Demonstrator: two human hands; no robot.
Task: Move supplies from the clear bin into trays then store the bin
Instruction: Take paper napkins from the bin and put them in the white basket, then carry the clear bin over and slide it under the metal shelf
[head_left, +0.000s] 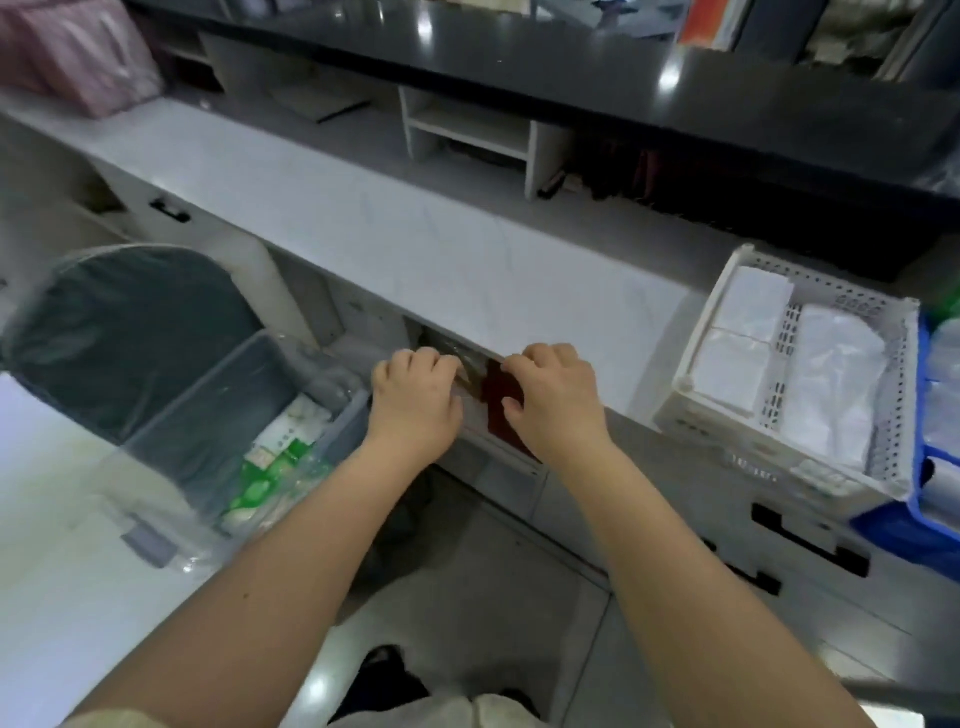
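Storing looks like the step in hand: both hands sit at the front edge of the white counter (467, 249), the left hand (415, 397) and right hand (553, 402) curled over a clear bin (470, 384) tucked in the opening just under it (contents dark, unclear). The white tray (883, 415) on that counter holds packets. Next, I judge, a straight push inward.

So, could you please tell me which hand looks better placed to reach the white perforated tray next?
Probably the right hand: the white perforated tray sits on the counter on its side, while the left hand would have to cross over.
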